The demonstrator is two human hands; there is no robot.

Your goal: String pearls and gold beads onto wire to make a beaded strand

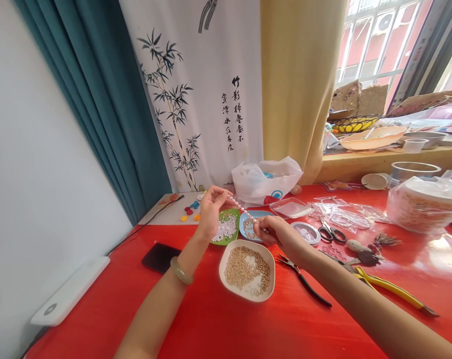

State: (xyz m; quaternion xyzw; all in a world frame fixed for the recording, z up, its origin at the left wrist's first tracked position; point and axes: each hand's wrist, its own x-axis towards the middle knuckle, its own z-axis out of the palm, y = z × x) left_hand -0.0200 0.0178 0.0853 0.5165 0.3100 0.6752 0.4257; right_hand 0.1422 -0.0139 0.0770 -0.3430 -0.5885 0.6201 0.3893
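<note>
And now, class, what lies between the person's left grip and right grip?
In the head view, a strand of pale beads runs on a slant between the left grip and the right grip, held at both ends.

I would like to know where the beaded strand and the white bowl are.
Beaded strand [243, 209], head view: beads midway along its visible stretch.
White bowl [244, 293], head view: near inner wall.
</note>
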